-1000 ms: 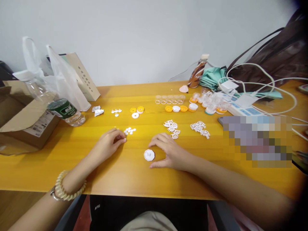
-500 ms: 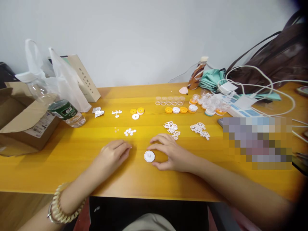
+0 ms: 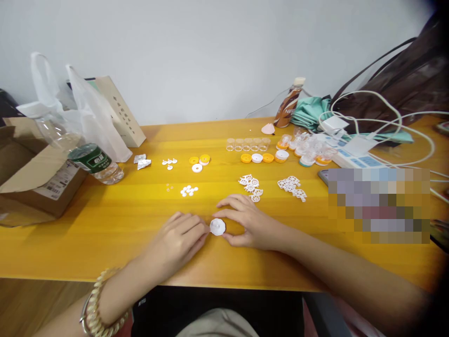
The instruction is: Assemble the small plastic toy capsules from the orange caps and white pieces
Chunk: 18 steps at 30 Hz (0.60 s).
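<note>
A small round white plastic piece with a scalloped rim [image 3: 218, 227] lies on the table in front of me. My right hand [image 3: 251, 223] curves round its right side, index fingertip at the far edge and thumb at the near edge. From the left, my left hand [image 3: 184, 238] reaches its fingertips to the piece's edge. Its fingers are pinched together, and whatever is between them is hidden. Beyond it lie small white discs [image 3: 189, 190] and tiny clear bits [image 3: 170, 188]. White openwork wheel-like parts [image 3: 251, 186] lie past my right hand, with more lacy white parts [image 3: 292, 187] to the right.
Clear cups [image 3: 247, 144] and orange and white caps [image 3: 257, 158] stand in rows behind. Assembled pieces [image 3: 312, 150] crowd beside a power strip [image 3: 361, 157] with cables. On the left are a water bottle [image 3: 93, 161], a cardboard box [image 3: 38, 192] and foil scraps [image 3: 143, 163].
My left hand has moved right, bringing its pinched fingertips to the edge of the white piece. My right hand stays around the piece almost unmoved.
</note>
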Each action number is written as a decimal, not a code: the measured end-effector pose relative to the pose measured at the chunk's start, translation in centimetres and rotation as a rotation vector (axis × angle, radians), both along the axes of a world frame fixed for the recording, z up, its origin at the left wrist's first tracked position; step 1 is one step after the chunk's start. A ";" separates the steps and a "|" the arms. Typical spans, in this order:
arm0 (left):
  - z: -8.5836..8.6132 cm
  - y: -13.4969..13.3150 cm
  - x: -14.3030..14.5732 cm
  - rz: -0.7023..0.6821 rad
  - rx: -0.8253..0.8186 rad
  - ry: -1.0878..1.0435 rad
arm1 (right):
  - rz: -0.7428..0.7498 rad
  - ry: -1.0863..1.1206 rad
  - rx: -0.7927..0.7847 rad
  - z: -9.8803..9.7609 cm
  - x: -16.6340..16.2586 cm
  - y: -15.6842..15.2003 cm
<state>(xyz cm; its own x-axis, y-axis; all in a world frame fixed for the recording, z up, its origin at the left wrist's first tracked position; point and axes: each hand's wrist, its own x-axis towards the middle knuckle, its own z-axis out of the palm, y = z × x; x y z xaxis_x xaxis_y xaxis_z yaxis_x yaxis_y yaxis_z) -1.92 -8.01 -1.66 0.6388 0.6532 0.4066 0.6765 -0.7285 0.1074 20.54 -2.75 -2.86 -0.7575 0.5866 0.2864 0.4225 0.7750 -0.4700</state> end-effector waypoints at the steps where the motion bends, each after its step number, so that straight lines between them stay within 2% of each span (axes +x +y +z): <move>1: 0.1 0.0 0.1 -0.006 0.010 0.015 | -0.002 0.002 0.000 0.0 0.0 0.0; 5: 0.4 0.1 0.6 -0.045 0.054 0.067 | -0.009 0.013 0.008 -0.2 -0.1 0.2; 11: -0.1 0.2 1.0 -0.109 0.151 0.131 | -0.030 0.059 0.014 -0.5 -0.2 0.2; 18: -0.1 0.3 1.2 -0.123 0.212 0.204 | -0.041 0.055 0.002 -0.4 -0.3 0.1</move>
